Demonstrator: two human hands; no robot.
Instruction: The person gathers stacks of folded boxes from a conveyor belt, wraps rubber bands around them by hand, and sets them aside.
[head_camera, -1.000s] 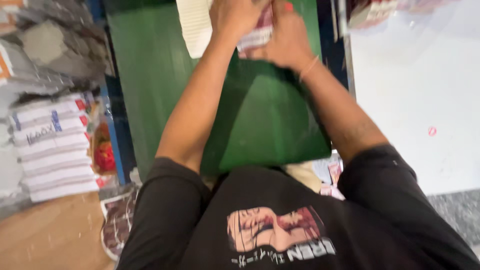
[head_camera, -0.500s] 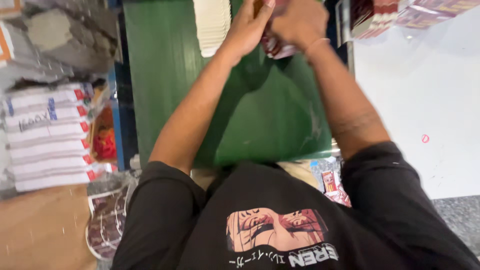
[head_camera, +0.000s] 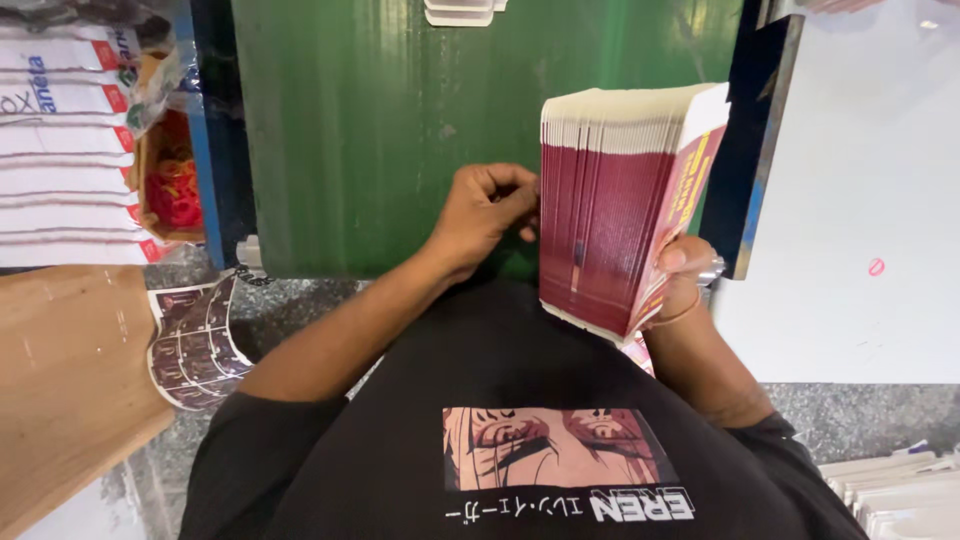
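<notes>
**One thick stack of flat cartons, held on edge over the green worktop**

One stack is all I have in hand. Going left to right:

Far left, white flat packs (head_camera: 60, 150) piled in layers, each with a small red tab at its right end and blue lettering up top. Just right of them, an open brown box (head_camera: 170, 180) with red and orange bits inside; can't tell what they are. Below that, a curled printed sheet (head_camera: 190, 340) of dark repeated label panels, lying on the grey speckled floor beside a wooden board (head_camera: 60, 390).

Middle: green worktop (head_camera: 380, 140), ridged and bare apart from a small white card pile (head_camera: 460, 12) at its top edge.

My left hand (head_camera: 480, 215) is clenched, fingertips pinched against the left face of the stack of maroon flat cartons (head_camera: 610, 200). Whether it grips one carton or just presses, I cannot tell. The stack stands on edge, cream cut edges up, tilted slightly right, above the near edge of the worktop.

My right hand (head_camera: 685, 275) is grasping the stack from below and behind, thumb on the outer carton's yellow-printed panel.

To do this well, my judgement: keep the right grip firm low down so the stack stays square, and let the left fingers work only the outermost piece.

Right: dark blue upright panel (head_camera: 760, 150), then a white surface (head_camera: 860, 180) with a small red mark (head_camera: 876, 267). Bottom right corner, more white flat stock (head_camera: 900, 490).
</notes>
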